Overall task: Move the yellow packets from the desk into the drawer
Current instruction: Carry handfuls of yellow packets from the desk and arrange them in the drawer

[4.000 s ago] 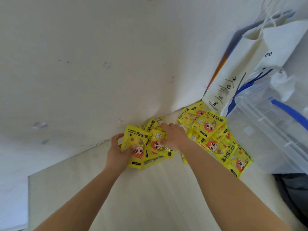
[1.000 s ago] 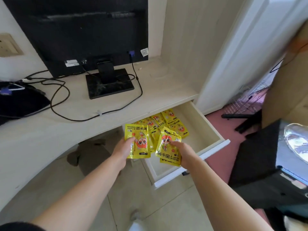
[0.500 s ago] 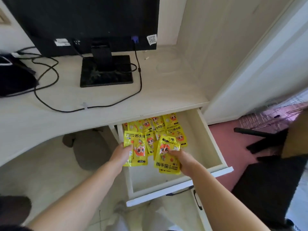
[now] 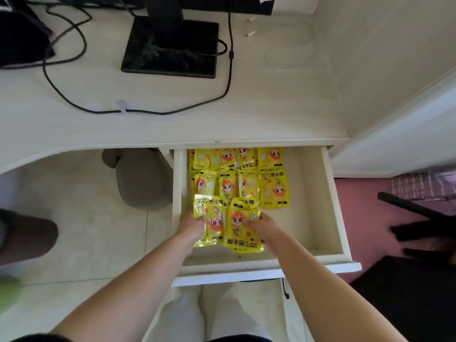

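Your left hand (image 4: 191, 228) pinches one yellow hand-warmer packet (image 4: 208, 222); your right hand (image 4: 265, 229) pinches another (image 4: 243, 225). Both hang over the open drawer (image 4: 332, 206), long axes running away from you. Laid packets (image 4: 272, 187) fill the rows just beyond, under the worktop (image 4: 271, 114).

Bright yellow packets (image 4: 238, 178) printed with an orange-haired cartoon face, small white flowers and black lettering fill a cream-white drawer (image 4: 328, 206). The desk top (image 4: 271, 107) is pale cream with a faint wood grain. A glossy black monitor base (image 4: 170, 50) and black cables (image 4: 138, 111) lie on it. The floor tiles (image 4: 81, 233) are off-white, and beside them the floor turns dusty pink (image 4: 365, 206).
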